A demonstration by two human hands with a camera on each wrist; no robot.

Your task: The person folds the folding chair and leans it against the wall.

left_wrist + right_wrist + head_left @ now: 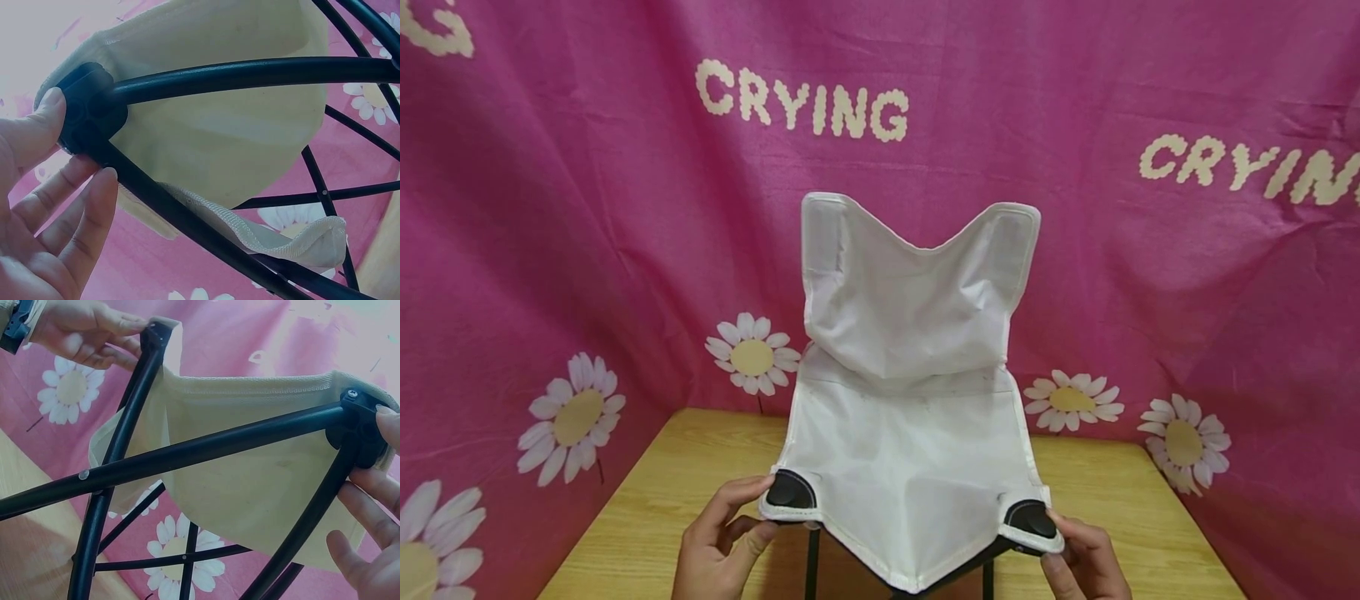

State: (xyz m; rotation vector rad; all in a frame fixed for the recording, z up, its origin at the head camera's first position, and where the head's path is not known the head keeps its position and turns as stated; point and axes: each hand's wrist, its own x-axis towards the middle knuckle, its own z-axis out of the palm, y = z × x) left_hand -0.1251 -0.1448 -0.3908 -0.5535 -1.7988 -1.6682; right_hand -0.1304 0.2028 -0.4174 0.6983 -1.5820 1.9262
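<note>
A small folding chair with a white cloth seat [902, 442] and black tube legs [250, 74] faces me. At its front left corner, my left hand [722, 537] pinches a black corner pocket [792, 490] between thumb and fingers. My right hand [1086, 560] holds the matching right pocket [1032, 518] in the same way. In the left wrist view the thumb presses a black plastic joint [94, 106] where two tubes meet. A similar joint [359, 425] with a screw sits at the right hand's fingers in the right wrist view.
The chair stands on a light wooden table [632, 517]. Its cloth back [917, 308] rises behind the seat, with a dipped top edge. A pink curtain [970, 100] with daisies and lettering hangs around the table's back and sides.
</note>
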